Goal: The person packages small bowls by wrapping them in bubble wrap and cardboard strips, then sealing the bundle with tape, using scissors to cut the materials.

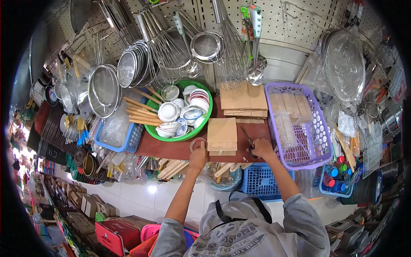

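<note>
My left hand [197, 157] is closed on a roll of clear tape [198, 141] at the front edge of the reddish-brown board [171, 149]. My right hand [262, 148] has its fingers around the handles of a pair of scissors [246, 133], whose blades point away from me and to the left. Between my hands lies a small stack of brown cardboard pieces [222, 133]. Behind it rest larger cardboard sheets [243, 97]. To the left stands a green basin [211, 102] with several small white bowls [169, 112] in it.
A purple basket [303, 162] at the right holds cardboard-and-bubble-wrap packages [286, 128]. Whisks [233, 51] and strainers [105, 91] hang from the pegboard above. Wooden sticks [143, 115] lean at the green basin's left side. Below the board sits a blue crate [263, 182].
</note>
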`<state>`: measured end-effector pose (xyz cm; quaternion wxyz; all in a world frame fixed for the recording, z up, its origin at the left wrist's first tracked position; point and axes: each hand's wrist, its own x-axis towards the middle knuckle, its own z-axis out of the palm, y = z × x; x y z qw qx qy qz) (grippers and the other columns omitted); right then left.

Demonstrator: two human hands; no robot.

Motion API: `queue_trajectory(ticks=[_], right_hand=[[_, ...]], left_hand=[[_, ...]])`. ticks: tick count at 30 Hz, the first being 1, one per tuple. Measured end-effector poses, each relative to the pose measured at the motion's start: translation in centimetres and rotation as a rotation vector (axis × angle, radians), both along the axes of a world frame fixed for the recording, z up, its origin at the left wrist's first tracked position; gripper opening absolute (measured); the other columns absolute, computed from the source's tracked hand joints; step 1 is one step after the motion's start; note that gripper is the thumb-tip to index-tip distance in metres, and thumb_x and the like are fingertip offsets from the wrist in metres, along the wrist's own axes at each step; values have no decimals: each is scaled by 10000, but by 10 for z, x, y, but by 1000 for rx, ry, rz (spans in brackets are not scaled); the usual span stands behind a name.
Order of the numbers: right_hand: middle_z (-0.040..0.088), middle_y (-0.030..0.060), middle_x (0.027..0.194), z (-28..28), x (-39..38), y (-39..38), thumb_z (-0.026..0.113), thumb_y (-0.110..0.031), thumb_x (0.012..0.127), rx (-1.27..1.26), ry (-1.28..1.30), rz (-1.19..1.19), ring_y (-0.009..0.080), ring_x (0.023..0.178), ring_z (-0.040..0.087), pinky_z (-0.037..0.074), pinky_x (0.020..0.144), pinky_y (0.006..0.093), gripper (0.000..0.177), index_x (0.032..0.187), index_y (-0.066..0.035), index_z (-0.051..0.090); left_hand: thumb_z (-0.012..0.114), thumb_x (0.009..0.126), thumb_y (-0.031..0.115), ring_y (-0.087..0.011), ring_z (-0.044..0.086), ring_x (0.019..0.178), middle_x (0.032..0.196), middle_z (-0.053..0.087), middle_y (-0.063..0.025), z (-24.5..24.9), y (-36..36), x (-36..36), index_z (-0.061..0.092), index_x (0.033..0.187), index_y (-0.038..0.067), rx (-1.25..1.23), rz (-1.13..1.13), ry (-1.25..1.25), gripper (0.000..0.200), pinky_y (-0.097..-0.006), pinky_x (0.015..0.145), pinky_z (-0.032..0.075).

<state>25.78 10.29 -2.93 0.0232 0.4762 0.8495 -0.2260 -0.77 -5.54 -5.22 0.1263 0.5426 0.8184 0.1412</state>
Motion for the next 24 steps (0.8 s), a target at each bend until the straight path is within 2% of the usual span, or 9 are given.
queue_trajectory(ticks=[3,6,8,12,15,17,18,20,24], right_hand=[[688,234,947,-19,-11,-1,767,-458,730,43,-96,13,357,952,672,535,854,444,482,919,-20,698],[670,241,979,-23,-21,0,777,-467,712,60,-139,20,359,992,651,523,877,455,540,997,-21,672],[669,226,1000,-13,-26,-2,769,-464,721,69,-155,45,368,990,649,529,874,453,550,1034,-24,664],[675,220,1033,-15,-29,-1,753,-461,747,57,-181,21,361,1001,655,530,877,455,517,1010,-20,686],[678,208,1061,-13,-31,1,746,-450,758,29,-220,-5,347,1016,661,537,875,444,488,995,-25,702],[684,186,1070,-10,-31,3,743,-433,762,57,-265,8,326,1024,670,548,869,431,461,998,-38,711],[687,181,1064,-5,-33,4,742,-438,762,47,-291,14,322,1021,672,547,869,431,475,1026,-45,699],[693,171,1051,7,-36,6,741,-448,762,27,-344,27,316,1016,675,545,871,430,508,1081,-59,674],[634,230,1134,12,-43,12,795,-400,705,30,-84,22,401,1062,624,504,909,479,736,1273,-84,449]], left_hand=[[642,863,188,-386,636,1007,992,673,-208,0,2,-7,463,1230,50,55,-82,90,431,-506,763,545],[650,853,196,-431,641,947,1060,646,-257,-3,5,-13,454,1287,73,65,-107,41,491,-511,805,526],[661,838,178,-384,624,1025,1058,662,-195,2,8,-13,502,1236,66,28,-94,27,443,-486,812,538],[677,820,146,-358,616,1059,1071,666,-155,4,9,-13,526,1205,66,23,-83,15,421,-477,825,540],[690,808,134,-367,623,1037,1085,655,-168,-2,9,-16,510,1220,72,119,-122,17,454,-478,825,539],[700,801,136,-387,598,1079,1161,627,-185,-1,10,-17,472,1274,85,30,-89,-63,527,-480,873,515],[705,798,137,-397,586,1100,1199,613,-193,1,10,-17,453,1301,92,-14,-71,-102,564,-480,897,502],[716,784,130,-389,560,1142,1197,616,-182,4,8,-13,433,1333,105,129,-54,-105,618,-471,930,485],[750,735,116,-386,473,1240,1211,576,-188,23,11,-7,371,1399,128,289,-74,-115,765,-490,968,457]])
